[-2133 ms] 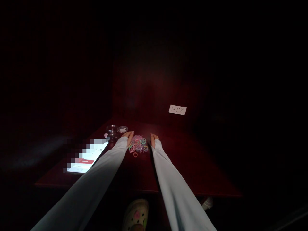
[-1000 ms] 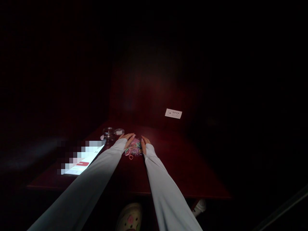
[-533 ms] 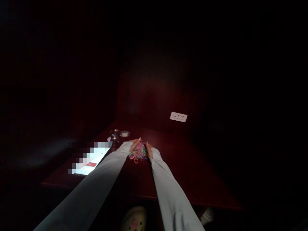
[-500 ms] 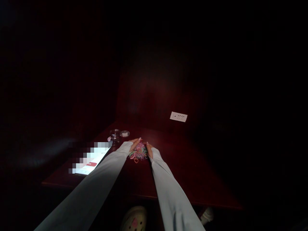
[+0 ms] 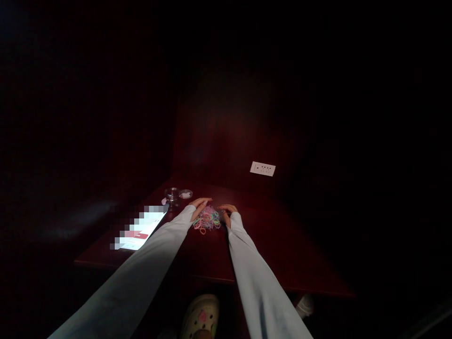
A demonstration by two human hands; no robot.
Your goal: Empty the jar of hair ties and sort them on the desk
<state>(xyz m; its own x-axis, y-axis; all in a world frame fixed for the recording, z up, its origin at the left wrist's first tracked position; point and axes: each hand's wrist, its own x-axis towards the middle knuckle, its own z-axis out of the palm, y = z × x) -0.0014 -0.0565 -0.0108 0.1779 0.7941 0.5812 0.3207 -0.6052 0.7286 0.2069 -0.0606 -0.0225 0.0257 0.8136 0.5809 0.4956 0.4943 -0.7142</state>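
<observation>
A heap of small hair ties (image 5: 207, 219) in pink, green, purple and orange lies on the dark red table (image 5: 275, 249). My left hand (image 5: 199, 206) curves round the heap's left and far side, fingers stretched out. On the other side my right hand (image 5: 229, 212) is cupped with its fingers apart, pointing toward the left hand. Both hands appear to touch the edges of the heap, and neither grasps a tie. Left of them stands a clear round jar (image 5: 172, 197), with its clear lid (image 5: 185, 194) lying beside it.
A lit screen (image 5: 143, 230), partly pixelated, lies left of my left forearm. Behind the table, a white power socket (image 5: 262, 168) is set in the dark red panel. A clog (image 5: 201, 315) shows below the table's front edge. The surroundings are very dark.
My right hand has turned inward, its fingers now showing at the heap's far right. The left fingers have stretched further over the far side. The view has shifted slightly.
</observation>
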